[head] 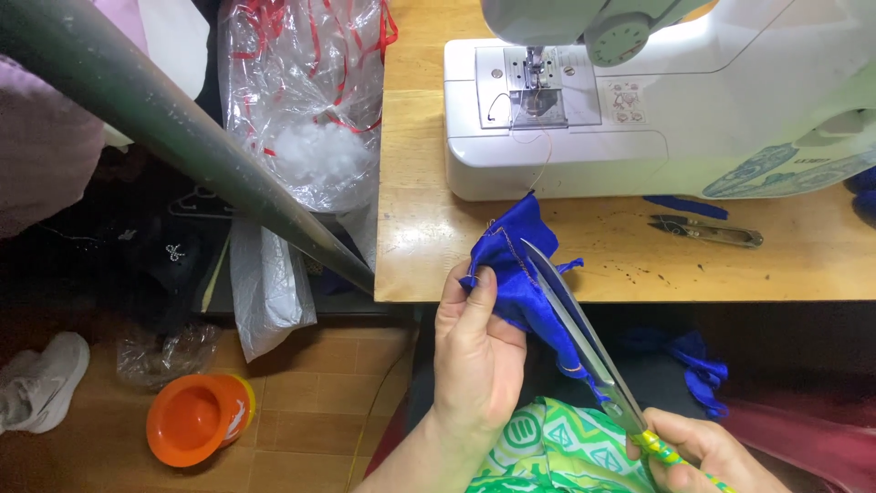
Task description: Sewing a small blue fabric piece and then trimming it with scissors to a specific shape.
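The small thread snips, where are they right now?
In the head view, the thread snips lie on the wooden table, right of centre, just in front of the white sewing machine and beside a blue fabric scrap.

A white sewing machine point(657, 110) stands on the wooden table point(429, 237) in the upper right of the frame. Small thread snips point(707, 232) lie on the table just below it, beside a blue scrap point(684, 206). A clear plastic bag point(306, 100) with white stuffing and red ribbon hangs at the upper middle. A grey pole point(182, 137) slants across the upper left. On the tiled floor at the lower left sit an orange cup point(196, 418) and a white shoe point(41, 383).
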